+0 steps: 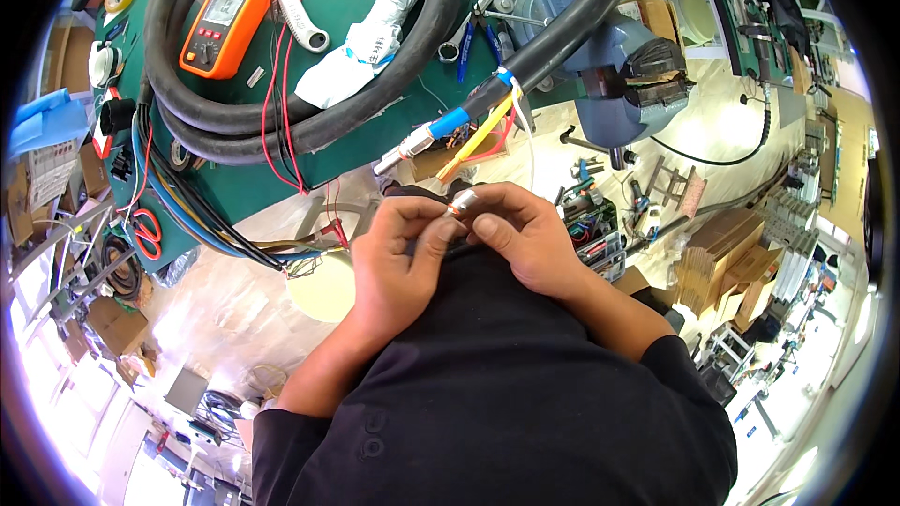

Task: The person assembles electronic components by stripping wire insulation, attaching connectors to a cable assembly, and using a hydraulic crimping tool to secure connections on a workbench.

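In front of my chest, a small silvery metal piece (462, 199) with an orange-brown spot at its lower end is held between my fingertips. My left hand (403, 253) pinches it from one side, thumb against curled fingers. On the other side, my right hand (525, 239) is closed on it too, with its thumb close to the piece. Just beyond my hands, a thick black cable (553, 52) ends in split wires. Its blue wire (450, 122) carries a silvery metal end (410, 147), while the yellow wire (483, 138) shows bare copper strands.
On the green table (328, 169) lie an orange multimeter (225, 26), coiled black cable (445, 19), a white packet (361, 42) and red-handled scissors (147, 232). A blue-grey machine (614, 117) stands at right. Beyond it are a toolbox (600, 248) and cardboard boxes (727, 262). A round yellowish stool seat (322, 289) is at left.
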Demonstrator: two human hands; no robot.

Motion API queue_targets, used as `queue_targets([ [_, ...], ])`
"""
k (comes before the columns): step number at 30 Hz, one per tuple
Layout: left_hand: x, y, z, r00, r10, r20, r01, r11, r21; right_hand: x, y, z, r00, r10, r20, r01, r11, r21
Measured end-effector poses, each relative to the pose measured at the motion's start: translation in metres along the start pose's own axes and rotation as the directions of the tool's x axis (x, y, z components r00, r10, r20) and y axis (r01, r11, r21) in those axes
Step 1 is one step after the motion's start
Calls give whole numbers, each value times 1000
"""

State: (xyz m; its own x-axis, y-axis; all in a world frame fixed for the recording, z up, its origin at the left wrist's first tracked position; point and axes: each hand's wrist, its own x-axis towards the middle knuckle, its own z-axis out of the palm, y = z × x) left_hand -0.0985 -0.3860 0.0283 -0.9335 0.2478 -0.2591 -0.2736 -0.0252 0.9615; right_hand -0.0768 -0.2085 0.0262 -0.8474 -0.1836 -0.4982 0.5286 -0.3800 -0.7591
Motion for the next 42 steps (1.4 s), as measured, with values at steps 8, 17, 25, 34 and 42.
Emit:
queue_targets([
  [8, 10, 16, 5, 985, -10, 174, -31, 972, 233, -7, 4, 7, 995, -58, -86, 72, 985, 159],
  [17, 76, 47, -19, 979, -12, 203, -132, 724, 677, -19, 28, 20, 893, -93, -440, 187, 967, 174],
  [25, 94, 35, -17, 920, -208, 332, -126, 646, 753, -38, 68, 43, 783, -15, -621, 239, 930, 279],
  [34, 94, 21, 8, 787, -453, 418, 214, 837, 503, -55, 66, 32, 815, -68, -575, 272, 922, 276],
  [42, 73, -6, 20, 724, -520, 454, 563, 825, 47, -79, 73, 7, 843, -58, -534, 253, 920, 300],
])
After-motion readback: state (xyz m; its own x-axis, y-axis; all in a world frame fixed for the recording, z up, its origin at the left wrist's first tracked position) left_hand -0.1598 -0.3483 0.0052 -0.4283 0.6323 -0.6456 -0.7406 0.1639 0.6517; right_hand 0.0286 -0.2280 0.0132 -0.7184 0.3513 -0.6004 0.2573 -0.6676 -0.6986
